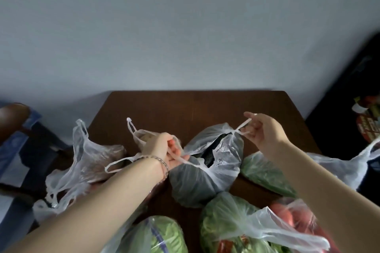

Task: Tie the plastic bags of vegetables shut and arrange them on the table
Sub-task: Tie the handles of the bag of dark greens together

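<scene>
A clear plastic bag of dark vegetables (197, 181) lies in the middle of the brown table (195, 107), its mouth gaping. My left hand (164, 150) grips the bag's left handle, pulled toward the near left. My right hand (261, 129) pinches the right handle, drawn up and to the right. The two handles are stretched apart and not knotted. Behind my left hand stands a small bag of pale vegetables (144, 135) with one handle loop sticking up.
An open bag of brownish produce (90, 162) sits at the left edge. Bags of greens (265, 172) (228, 224) (162, 236) and red vegetables (292, 220) crowd the near side. A white bag (347, 166) hangs at the right. A chair (18, 125) is left, dark furniture (349, 92) right.
</scene>
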Tool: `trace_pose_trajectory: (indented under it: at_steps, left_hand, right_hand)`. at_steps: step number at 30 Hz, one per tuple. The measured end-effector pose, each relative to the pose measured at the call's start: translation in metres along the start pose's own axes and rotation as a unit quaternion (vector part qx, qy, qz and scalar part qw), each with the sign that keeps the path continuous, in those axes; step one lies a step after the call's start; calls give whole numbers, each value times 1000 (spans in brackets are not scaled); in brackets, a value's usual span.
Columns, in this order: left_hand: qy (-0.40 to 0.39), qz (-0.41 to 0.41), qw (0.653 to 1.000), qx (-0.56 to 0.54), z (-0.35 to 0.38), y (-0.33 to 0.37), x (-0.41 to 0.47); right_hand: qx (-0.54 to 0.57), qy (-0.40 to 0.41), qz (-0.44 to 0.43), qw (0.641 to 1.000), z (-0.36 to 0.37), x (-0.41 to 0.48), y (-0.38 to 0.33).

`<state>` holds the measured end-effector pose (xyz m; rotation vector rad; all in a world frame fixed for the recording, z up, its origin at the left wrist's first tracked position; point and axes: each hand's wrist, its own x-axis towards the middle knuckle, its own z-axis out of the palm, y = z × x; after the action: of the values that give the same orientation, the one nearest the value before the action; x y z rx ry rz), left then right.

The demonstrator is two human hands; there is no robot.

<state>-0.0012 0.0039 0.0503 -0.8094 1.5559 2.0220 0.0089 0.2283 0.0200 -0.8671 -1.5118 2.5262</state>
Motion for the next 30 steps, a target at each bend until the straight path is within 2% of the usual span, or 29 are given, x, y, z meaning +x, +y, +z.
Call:
trace_pose_trajectory:
  at_steps: [3,5,7,10,12,14,18,19,22,24,25,26,28,29,30]
  left_hand:
    - [-40,-6,998,44,-1,-4,-3]
    - [-42,2,998,53,-2,-5,0]
    - [-34,22,998,56,-5,-2,3]
    - [-24,43,997,65,-9,1,6]
    - [-35,36,996,73,-10,2,7]
    - [-43,31,995,82,-9,2,7]
    - [-52,33,995,84,-12,1,12]
    - [-56,39,994,86,-11,1,13]
    - [-20,66,987,147,-8,-2,18]
    - [-19,75,982,173,-8,-3,19]
    - [-33,69,982,170,-7,-3,19]
    - [-46,66,983,165,-7,-3,19]
    - [-47,81,981,170,-6,-4,18]
    - [-39,97,979,172,-5,-5,18]
    - [-33,112,978,173,-4,-5,17]
  right_hand:
    - [22,-20,-4,1000,9,4,-8]
    - [-69,-14,-40,997,12,6,-5]
    - [-186,2,-103,977,17,8,-2]
    - [-256,26,-181,949,27,13,-6]
    - [-272,-5,-171,947,30,19,-11]
    - [-343,-79,-109,930,30,20,-14]
    - [-504,-175,33,845,34,21,-20]
    - [-568,-187,43,800,34,19,-23]
    - [-737,-233,14,634,29,15,-30]
    - [-819,-222,-16,529,22,15,-28]
    - [-846,-194,-53,493,22,18,-25]
    - [-856,-149,-104,484,23,21,-23]
    - [-830,-48,-206,515,29,27,-18]
    - [-817,-13,-218,534,30,29,-14]
    - [-825,4,-203,528,33,30,-11]
